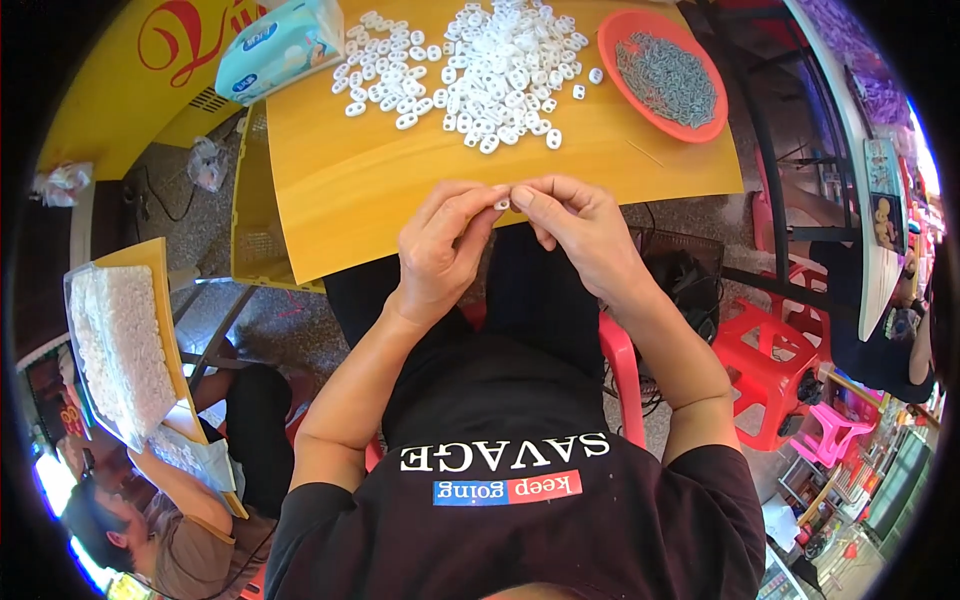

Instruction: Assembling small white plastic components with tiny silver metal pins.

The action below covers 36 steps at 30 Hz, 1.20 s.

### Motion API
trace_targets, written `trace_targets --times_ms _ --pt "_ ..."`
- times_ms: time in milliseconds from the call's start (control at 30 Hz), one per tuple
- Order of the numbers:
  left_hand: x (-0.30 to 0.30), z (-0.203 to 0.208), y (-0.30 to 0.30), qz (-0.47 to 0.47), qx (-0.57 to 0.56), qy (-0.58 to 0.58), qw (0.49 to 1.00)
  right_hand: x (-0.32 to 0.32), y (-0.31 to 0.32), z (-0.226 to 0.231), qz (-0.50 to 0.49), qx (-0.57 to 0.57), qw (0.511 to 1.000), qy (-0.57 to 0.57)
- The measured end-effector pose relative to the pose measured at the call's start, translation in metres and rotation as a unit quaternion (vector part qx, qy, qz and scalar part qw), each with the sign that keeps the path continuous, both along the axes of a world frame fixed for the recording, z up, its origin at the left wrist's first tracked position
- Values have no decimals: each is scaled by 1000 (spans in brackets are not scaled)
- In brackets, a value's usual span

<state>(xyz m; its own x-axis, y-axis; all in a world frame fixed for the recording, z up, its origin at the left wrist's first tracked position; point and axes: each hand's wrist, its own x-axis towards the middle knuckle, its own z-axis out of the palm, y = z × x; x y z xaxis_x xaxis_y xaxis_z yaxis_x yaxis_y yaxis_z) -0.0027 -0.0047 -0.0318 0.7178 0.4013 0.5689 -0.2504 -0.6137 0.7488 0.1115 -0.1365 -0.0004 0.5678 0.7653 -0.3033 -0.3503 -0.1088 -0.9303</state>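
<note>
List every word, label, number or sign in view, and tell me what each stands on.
I won't copy wording, but print shows here:
Black shirt: large white capitals, legible, upside down in the picture.
Red-and-blue strip on the shirt: smaller white letters, legible, also upside down.
Tissue pack: small print on dark-blue ovals, too small to read surely.
Yellow panel: big red letters, partly hidden.
White pieces: none visible.

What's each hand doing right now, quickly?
Left hand: closed, pinching a small white piece.
Right hand: pinched closed beside that piece; whether it holds anything can't be told.
</note>
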Motion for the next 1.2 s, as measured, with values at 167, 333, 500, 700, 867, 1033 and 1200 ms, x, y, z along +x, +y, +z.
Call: trace_targets --times_ms 167,333,500,700,867,1033,1200 --pt "-1 0 0 -28 -107 71 991 27 -5 -9 -29 -47 919 -390" --pt "10 0 -3 -86 -344 82 931 61 -5 -10 -75 -117 860 -491" --pt "20 1 -5 -69 -374 110 918 62 -1 -12 -44 -152 804 -573" --pt "21 1 0 -73 -375 108 918 65 1 -11 -27 -164 792 -587" --pt "24 5 -1 -69 -397 126 906 72 -3 -11 -32 -155 788 -595" --pt "30 11 -8 -87 -430 97 893 92 -8 -4 -83 -85 787 -606" --pt "33 4 -4 -96 -422 107 895 145 -28 14 -148 -117 779 -598"
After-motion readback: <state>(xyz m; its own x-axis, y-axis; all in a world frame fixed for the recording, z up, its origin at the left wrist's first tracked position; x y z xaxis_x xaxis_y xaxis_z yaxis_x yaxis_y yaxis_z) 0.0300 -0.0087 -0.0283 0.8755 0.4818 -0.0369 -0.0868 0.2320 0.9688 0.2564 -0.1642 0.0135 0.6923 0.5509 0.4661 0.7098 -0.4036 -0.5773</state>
